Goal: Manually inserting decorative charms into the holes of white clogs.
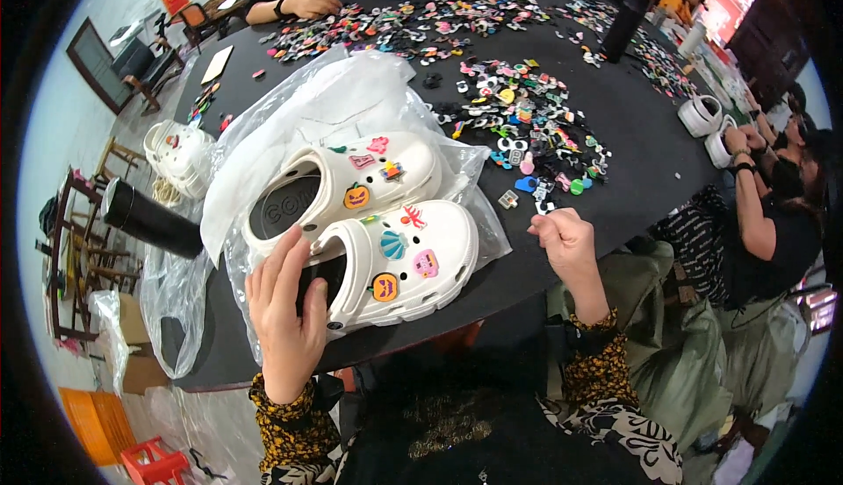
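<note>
The left hand [287,309] curves over the heel of the nearer of 2 white clogs [404,270] on a plastic bag [479,213], grip unclear; the right hand [566,244] is curled closed, contents hidden. The charm-studded foam looks light and springy, best held by heel or sole rim. Shoe charms [527,112] heap the dark table [645,138], with co-workers [768,222] seated around it.

L hand [285,309] at wht clog [406,267] – R hand [569,237] curled nr charms [527,103].
</note>
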Action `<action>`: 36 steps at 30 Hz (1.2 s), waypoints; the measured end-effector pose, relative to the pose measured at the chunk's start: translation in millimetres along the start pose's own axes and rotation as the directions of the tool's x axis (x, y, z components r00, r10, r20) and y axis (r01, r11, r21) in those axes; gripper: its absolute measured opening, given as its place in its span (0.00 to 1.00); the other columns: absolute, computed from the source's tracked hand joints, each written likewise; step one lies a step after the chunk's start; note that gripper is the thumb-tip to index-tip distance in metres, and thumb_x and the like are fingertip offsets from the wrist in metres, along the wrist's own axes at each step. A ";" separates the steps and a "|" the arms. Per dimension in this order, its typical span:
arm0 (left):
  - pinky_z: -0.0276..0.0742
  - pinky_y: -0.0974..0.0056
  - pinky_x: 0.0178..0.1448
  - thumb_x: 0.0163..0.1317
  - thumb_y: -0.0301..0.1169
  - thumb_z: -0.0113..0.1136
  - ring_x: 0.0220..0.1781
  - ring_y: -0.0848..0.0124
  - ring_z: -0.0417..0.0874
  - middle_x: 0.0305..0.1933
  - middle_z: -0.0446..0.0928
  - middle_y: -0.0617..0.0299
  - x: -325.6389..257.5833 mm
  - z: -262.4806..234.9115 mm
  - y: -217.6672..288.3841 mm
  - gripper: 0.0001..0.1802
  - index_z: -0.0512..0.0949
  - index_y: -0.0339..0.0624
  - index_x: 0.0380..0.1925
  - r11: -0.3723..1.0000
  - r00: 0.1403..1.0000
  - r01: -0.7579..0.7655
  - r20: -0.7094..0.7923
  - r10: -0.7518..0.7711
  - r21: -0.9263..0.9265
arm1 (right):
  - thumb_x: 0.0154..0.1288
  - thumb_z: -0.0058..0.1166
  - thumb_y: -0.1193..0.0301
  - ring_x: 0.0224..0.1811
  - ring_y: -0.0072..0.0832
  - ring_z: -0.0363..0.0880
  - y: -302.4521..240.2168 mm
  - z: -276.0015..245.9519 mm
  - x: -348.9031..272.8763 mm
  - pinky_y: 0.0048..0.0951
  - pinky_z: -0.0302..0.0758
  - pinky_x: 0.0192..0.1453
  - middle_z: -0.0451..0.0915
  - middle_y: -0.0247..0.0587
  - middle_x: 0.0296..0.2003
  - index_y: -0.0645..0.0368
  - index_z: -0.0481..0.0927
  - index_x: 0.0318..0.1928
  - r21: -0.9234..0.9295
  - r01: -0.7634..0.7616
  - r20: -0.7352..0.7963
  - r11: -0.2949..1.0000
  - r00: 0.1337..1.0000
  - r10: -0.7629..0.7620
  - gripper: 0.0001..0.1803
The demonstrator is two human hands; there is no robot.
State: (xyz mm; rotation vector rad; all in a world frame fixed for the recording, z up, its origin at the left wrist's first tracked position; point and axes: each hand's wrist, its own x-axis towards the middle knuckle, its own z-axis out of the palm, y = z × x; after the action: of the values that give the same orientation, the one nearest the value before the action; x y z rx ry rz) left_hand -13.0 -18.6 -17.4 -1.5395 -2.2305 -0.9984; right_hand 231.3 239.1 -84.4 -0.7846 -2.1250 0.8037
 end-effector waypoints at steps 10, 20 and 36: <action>0.67 0.55 0.66 0.56 0.16 0.56 0.64 0.50 0.72 0.64 0.70 0.45 -0.4 -23.7 -14.7 0.24 0.73 0.34 0.55 0.991 1.000 0.013 -0.025 -0.016 -0.134 | 0.64 0.57 0.72 0.31 0.34 0.77 9.2 -2.9 -6.8 0.33 0.73 0.37 0.81 0.39 0.24 0.63 0.83 0.30 -0.139 0.055 0.051 0.989 0.998 -0.048 0.08; 0.74 0.64 0.52 0.65 0.32 0.57 0.48 0.67 0.78 0.48 0.77 0.51 -7.2 -60.6 -103.3 0.21 0.71 0.27 0.52 0.872 0.895 0.440 0.028 -0.445 -0.214 | 0.54 0.67 0.70 0.39 0.34 0.79 -99.3 -30.2 34.2 0.31 0.76 0.46 0.80 0.46 0.40 0.64 0.79 0.50 0.050 0.332 0.389 0.942 0.862 -0.324 0.23; 0.73 0.70 0.50 0.62 0.32 0.61 0.46 0.75 0.79 0.49 0.80 0.58 47.4 -15.5 -175.0 0.23 0.74 0.29 0.54 0.495 0.752 0.658 0.471 -0.461 -0.567 | 0.58 0.64 0.74 0.24 0.18 0.71 -95.5 -14.7 28.7 0.24 0.71 0.30 0.76 0.35 0.23 0.67 0.78 0.41 -0.030 -0.013 0.635 0.999 0.772 0.029 0.13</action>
State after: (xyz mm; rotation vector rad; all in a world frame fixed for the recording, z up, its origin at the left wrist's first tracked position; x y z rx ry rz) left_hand -191.9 -30.6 -48.3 -1.1599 -2.8179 -2.2052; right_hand 200.4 205.1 5.3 -0.5921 -2.7283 1.1857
